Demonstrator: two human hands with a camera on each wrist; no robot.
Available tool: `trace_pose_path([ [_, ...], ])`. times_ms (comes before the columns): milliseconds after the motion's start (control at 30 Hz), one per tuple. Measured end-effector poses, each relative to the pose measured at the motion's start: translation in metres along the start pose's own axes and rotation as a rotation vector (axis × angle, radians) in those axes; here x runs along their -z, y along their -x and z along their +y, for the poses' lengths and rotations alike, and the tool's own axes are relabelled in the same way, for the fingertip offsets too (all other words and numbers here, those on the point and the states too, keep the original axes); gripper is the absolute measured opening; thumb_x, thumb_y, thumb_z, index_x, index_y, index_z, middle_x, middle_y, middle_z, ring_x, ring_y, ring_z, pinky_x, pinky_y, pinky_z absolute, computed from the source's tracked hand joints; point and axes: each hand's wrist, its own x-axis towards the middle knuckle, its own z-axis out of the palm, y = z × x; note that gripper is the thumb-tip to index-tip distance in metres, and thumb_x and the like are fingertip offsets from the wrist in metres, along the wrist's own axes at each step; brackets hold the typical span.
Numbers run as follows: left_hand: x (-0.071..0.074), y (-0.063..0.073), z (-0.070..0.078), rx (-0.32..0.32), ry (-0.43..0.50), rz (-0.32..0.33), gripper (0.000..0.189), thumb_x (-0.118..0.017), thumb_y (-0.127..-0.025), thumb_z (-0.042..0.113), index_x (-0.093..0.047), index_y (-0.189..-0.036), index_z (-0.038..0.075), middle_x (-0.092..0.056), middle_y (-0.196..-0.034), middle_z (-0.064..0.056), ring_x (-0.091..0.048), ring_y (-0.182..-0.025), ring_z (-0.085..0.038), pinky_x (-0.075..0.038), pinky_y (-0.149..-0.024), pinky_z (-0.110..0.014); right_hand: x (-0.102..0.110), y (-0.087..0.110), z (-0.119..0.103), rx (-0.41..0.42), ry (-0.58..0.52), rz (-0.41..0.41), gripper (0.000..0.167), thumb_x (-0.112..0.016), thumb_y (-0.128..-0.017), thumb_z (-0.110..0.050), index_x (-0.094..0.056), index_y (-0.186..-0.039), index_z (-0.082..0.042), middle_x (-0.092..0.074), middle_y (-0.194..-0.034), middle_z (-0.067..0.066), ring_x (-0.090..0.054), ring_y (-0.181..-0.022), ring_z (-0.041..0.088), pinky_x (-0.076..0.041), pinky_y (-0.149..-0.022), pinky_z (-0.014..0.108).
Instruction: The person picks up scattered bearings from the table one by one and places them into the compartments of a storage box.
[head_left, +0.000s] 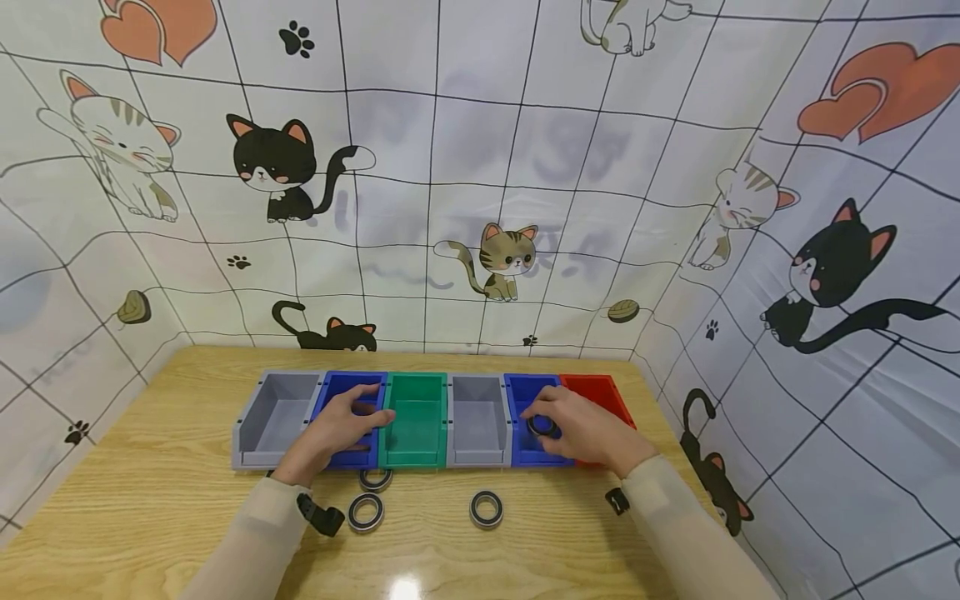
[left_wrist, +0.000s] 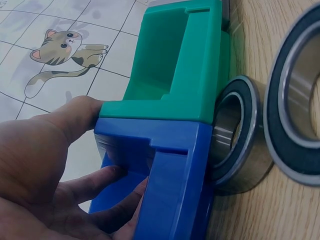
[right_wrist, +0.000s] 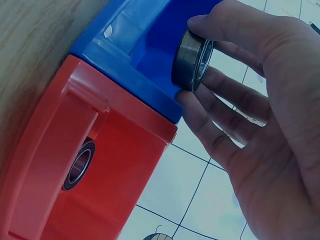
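My right hand (head_left: 585, 422) pinches a ball bearing (right_wrist: 189, 62) between thumb and fingers, over the right-hand blue bin (head_left: 528, 454). The bearing is a metal ring with a dark seal. On the left, my left hand (head_left: 339, 427) reaches into the other blue bin (left_wrist: 172, 195) with its fingers spread and relaxed. Its thumb lies at the rim beside the green bin (head_left: 416, 458), and no object shows in its grasp. Two bearings, a nearer bearing (head_left: 366, 512) and one partly hidden bearing (left_wrist: 240, 135), are by the front of the left blue bin.
Another bearing (head_left: 487, 509) lies on the wooden table (head_left: 427, 558) in front of the middle grey bin (head_left: 480, 458). The red bin (right_wrist: 117, 165) at the right end has a bearing (right_wrist: 80, 165) inside. A grey bin (head_left: 262, 458) ends the row at left. Cat-print cloth (head_left: 405, 217) stands behind.
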Motion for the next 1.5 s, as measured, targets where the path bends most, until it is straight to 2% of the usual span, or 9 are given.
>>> trace_pose_path([
  [367,-0.002,0.001,0.000,0.000,-0.002,-0.004,0.084,-0.078,-0.114,0.038,-0.038,-0.181,0.008,-0.057,-0.166,-0.036,-0.077,-0.133,-0.049,-0.072,-0.103,-0.058,-0.003,-0.017,0.007,0.010,0.055,-0.014,0.042,-0.093,-0.101,-0.020,-0.083,-0.142,-0.016,-0.077,-0.140,0.009,-0.074,-0.128,0.026,-0.069,-0.111,0.044],
  [667,-0.001,0.002,-0.002,-0.008,-0.001,-0.006,0.084,-0.078,-0.114,0.038,-0.038,-0.182,0.008,-0.057,-0.166,-0.036,-0.077,-0.132,-0.048,-0.072,-0.103,-0.057,-0.010,-0.030,0.012,0.039,0.138,-0.029,0.042,-0.095,-0.099,-0.023,-0.085,-0.138,-0.014,-0.081,-0.138,0.009,-0.076,-0.129,0.030,-0.063,-0.119,0.056],
  [900,-0.001,0.001,-0.001,-0.006,-0.002,-0.005,0.084,-0.078,-0.114,0.038,-0.038,-0.181,0.008,-0.057,-0.166,-0.036,-0.077,-0.132,-0.049,-0.072,-0.102,-0.057,-0.017,-0.037,0.014,0.068,0.193,-0.063,0.042,-0.096,-0.099,-0.027,-0.084,-0.137,-0.013,-0.083,-0.134,0.008,-0.075,-0.127,0.029,-0.059,-0.122,0.059],
  [1267,-0.001,0.002,-0.002,-0.009,-0.011,0.002,0.083,-0.078,-0.114,0.037,-0.038,-0.181,0.008,-0.058,-0.165,-0.036,-0.077,-0.132,-0.049,-0.072,-0.101,-0.058,-0.025,-0.046,0.014,0.021,0.187,-0.109,0.047,-0.095,-0.100,-0.028,-0.082,-0.142,-0.010,-0.083,-0.138,0.011,-0.076,-0.131,0.036,-0.057,-0.124,0.065],
  [1500,0.000,0.002,-0.001,-0.020,-0.006,-0.004,0.085,-0.079,-0.114,0.039,-0.038,-0.181,0.008,-0.057,-0.166,-0.036,-0.077,-0.132,-0.050,-0.072,-0.101,-0.058,-0.030,-0.048,0.016,0.015,0.213,-0.106,0.045,-0.094,-0.100,-0.029,-0.083,-0.139,-0.010,-0.084,-0.128,0.008,-0.077,-0.125,0.034,-0.059,-0.122,0.061],
])
